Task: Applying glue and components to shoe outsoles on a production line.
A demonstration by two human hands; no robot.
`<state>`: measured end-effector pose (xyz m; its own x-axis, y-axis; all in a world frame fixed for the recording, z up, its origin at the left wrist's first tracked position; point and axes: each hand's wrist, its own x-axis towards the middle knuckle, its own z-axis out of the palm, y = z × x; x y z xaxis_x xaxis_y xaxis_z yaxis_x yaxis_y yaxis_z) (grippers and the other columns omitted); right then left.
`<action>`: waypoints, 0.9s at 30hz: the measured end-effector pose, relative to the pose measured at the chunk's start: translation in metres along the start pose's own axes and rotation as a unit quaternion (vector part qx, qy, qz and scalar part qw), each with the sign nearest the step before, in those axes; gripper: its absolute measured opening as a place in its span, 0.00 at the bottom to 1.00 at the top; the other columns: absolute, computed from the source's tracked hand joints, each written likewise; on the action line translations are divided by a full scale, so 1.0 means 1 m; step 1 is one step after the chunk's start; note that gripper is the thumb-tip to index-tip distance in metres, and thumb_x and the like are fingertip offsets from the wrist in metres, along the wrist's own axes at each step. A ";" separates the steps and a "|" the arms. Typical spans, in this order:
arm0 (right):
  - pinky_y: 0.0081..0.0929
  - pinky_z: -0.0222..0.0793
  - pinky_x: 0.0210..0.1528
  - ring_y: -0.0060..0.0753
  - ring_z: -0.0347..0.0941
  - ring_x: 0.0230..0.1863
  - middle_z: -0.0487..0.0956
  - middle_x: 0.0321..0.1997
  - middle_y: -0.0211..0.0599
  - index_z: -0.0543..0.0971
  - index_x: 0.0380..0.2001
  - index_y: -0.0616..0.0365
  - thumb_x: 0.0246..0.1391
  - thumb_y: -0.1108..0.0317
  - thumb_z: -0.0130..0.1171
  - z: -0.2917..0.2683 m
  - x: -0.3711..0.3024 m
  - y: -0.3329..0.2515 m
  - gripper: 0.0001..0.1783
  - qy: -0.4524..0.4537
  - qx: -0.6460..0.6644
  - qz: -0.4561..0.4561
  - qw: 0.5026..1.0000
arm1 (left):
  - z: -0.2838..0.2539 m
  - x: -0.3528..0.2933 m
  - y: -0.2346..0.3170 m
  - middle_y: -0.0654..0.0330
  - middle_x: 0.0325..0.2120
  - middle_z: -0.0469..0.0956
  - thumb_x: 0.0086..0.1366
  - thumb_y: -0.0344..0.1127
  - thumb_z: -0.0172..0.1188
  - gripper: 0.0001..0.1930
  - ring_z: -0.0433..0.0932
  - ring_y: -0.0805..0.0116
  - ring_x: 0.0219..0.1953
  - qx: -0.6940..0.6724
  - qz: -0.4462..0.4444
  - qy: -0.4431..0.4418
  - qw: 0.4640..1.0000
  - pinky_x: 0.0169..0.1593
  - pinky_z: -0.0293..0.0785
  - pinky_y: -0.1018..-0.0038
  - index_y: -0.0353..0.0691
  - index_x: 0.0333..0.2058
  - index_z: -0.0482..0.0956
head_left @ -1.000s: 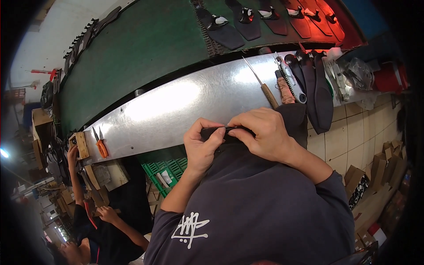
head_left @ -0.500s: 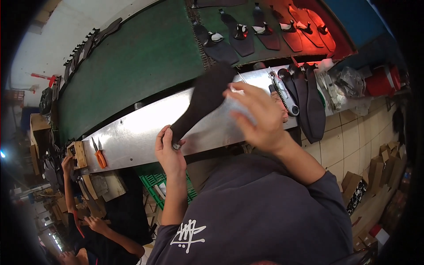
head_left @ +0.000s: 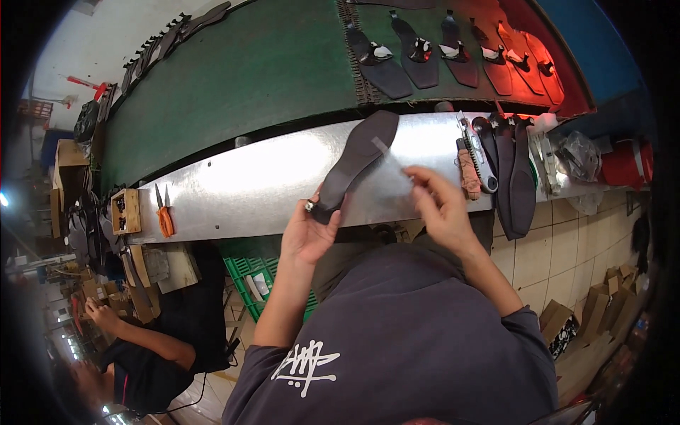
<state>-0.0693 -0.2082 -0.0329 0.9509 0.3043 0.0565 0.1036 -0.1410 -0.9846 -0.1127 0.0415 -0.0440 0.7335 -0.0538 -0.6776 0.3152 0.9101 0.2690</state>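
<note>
My left hand (head_left: pixel 309 230) grips a dark shoe sole (head_left: pixel 358 152) by its narrow end, where a small shiny metal piece (head_left: pixel 310 205) shows beside my fingers. The wide end points away over the metal table edge, and a pale translucent strip (head_left: pixel 380 145) lies at its side. To the right of the sole, apart from it, my right hand (head_left: pixel 443 209) has its fingers curled and thumb and fingertips close together. A faint, blurred, see-through patch shows between those fingertips and the sole; whether it is held is too unclear to tell.
Beyond the metal ledge (head_left: pixel 269 166) stretches a green conveyor belt (head_left: pixel 241 71) with several sandal soles with straps (head_left: pixel 379 64). Rightward lie a utility knife (head_left: pixel 482 159) and stacked dark soles (head_left: pixel 520 191). Orange-handled pliers (head_left: pixel 165 216) and a wooden box (head_left: pixel 126 211) sit left. Another person (head_left: pixel 152 347) works lower left.
The sole has swung down and right, its face now turned up, with the pale strip visible. My right hand has drawn back from the sole, and its fingers have curled. The view has shifted left.
</note>
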 end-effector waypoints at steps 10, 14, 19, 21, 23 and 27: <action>0.17 0.64 0.29 0.16 0.67 0.23 0.75 0.22 0.29 0.58 0.67 0.54 0.57 0.76 0.50 0.026 -0.018 -0.019 0.33 -0.142 0.183 0.121 0.965 | 0.040 0.013 -0.044 0.64 0.31 0.82 0.61 0.46 0.62 0.12 0.79 0.74 0.33 -0.082 -0.135 -0.099 0.982 0.18 0.61 0.84 0.45 0.35 0.79; 0.20 0.66 0.31 0.18 0.69 0.25 0.75 0.24 0.34 0.65 0.62 0.61 0.57 0.77 0.50 0.029 -0.019 -0.012 0.27 -0.079 0.047 0.014 0.996 | 0.041 0.012 -0.051 0.65 0.30 0.81 0.62 0.47 0.61 0.12 0.78 0.75 0.30 -0.090 -0.120 -0.079 0.986 0.16 0.57 0.83 0.44 0.35 0.79; 0.20 0.67 0.31 0.19 0.71 0.26 0.75 0.25 0.34 0.69 0.58 0.66 0.57 0.78 0.51 0.028 -0.014 -0.003 0.23 -0.005 -0.045 -0.113 0.993 | 0.046 0.007 -0.056 0.67 0.30 0.79 0.62 0.46 0.60 0.11 0.75 0.75 0.27 -0.103 -0.118 -0.024 0.987 0.15 0.56 0.83 0.46 0.36 0.77; 0.17 0.66 0.27 0.19 0.70 0.23 0.75 0.25 0.32 0.70 0.57 0.65 0.60 0.75 0.50 0.023 -0.013 -0.003 0.21 -0.059 0.073 -0.007 0.996 | 0.046 0.007 -0.051 0.69 0.28 0.78 0.63 0.46 0.60 0.10 0.73 0.77 0.26 -0.076 -0.107 -0.027 0.991 0.16 0.56 0.83 0.47 0.35 0.77; 0.16 0.64 0.24 0.17 0.69 0.22 0.75 0.25 0.31 0.70 0.57 0.64 0.62 0.73 0.49 0.016 -0.011 -0.012 0.20 -0.082 0.174 0.096 0.977 | 0.045 0.007 -0.049 0.71 0.27 0.77 0.64 0.46 0.60 0.10 0.71 0.79 0.24 -0.052 -0.093 -0.029 0.994 0.17 0.56 0.82 0.48 0.34 0.76; 0.12 0.58 0.17 0.14 0.65 0.18 0.74 0.23 0.30 0.57 0.65 0.60 0.64 0.68 0.48 0.013 -0.013 -0.021 0.28 -0.155 0.297 0.226 0.914 | 0.054 0.004 -0.048 0.65 0.27 0.78 0.69 0.52 0.50 0.20 0.74 0.77 0.27 0.114 0.158 -0.026 0.981 0.25 0.66 0.81 0.41 0.33 0.77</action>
<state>-0.0875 -0.1966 -0.0156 0.7188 0.6077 -0.3378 -0.5447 0.1902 -0.8168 -0.0924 -0.0245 -0.0230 0.8445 0.1891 -0.5011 0.1892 0.7700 0.6094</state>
